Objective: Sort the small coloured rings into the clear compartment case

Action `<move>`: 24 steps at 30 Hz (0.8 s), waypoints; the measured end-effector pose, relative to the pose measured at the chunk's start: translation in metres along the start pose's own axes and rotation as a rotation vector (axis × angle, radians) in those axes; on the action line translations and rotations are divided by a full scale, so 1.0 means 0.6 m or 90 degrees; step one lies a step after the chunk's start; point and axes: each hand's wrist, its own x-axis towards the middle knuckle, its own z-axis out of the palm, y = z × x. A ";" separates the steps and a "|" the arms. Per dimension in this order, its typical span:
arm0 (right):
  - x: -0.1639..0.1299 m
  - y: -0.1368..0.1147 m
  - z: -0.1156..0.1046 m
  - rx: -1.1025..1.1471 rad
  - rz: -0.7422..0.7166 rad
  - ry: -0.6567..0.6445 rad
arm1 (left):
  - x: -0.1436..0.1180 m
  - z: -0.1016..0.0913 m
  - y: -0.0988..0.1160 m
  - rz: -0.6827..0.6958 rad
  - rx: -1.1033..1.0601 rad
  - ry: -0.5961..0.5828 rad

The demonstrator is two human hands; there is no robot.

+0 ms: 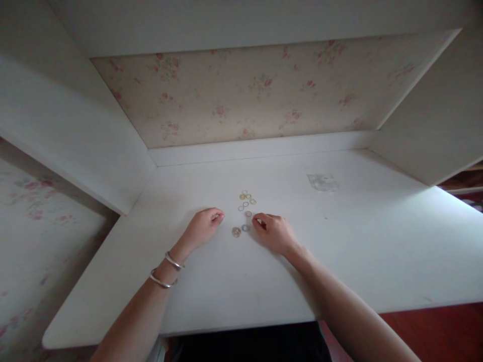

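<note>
Small thin rings, perhaps rubber bands or hair ties, lie on the white desktop between my two hands. Several yellow rings [242, 197] form the farthest group, with two dark greenish rings [241, 208] just nearer. A single pinkish ring [248, 214] is right beside the fingertips of my right hand [277, 232], whose thumb and index finger are pinched; whether anything is between them is too small to see. Nearer to me sit a brownish cluster of rings [236, 232] and a grey-blue ring cluster [245, 228]. My left hand [206, 227] rests curled to their left, nothing visible in its fingers.
A clear plastic bag [323, 182] lies flat toward the back right of the white desk [226, 291]. White side panels [426, 110] and a flowered back wall [241, 95] enclose the desk. Two silver bangles [163, 281] circle my left wrist.
</note>
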 end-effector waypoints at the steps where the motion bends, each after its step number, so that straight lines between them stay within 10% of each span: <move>1: 0.004 -0.002 0.001 0.015 0.002 -0.003 | -0.004 0.003 -0.007 -0.016 -0.019 -0.001; 14: 0.105 -0.042 0.009 -0.091 -0.060 -0.120 | -0.003 0.031 -0.030 -0.048 -0.119 -0.029; 24: 0.083 -0.035 0.015 -0.086 -0.125 -0.106 | -0.004 0.030 -0.028 -0.041 -0.107 -0.028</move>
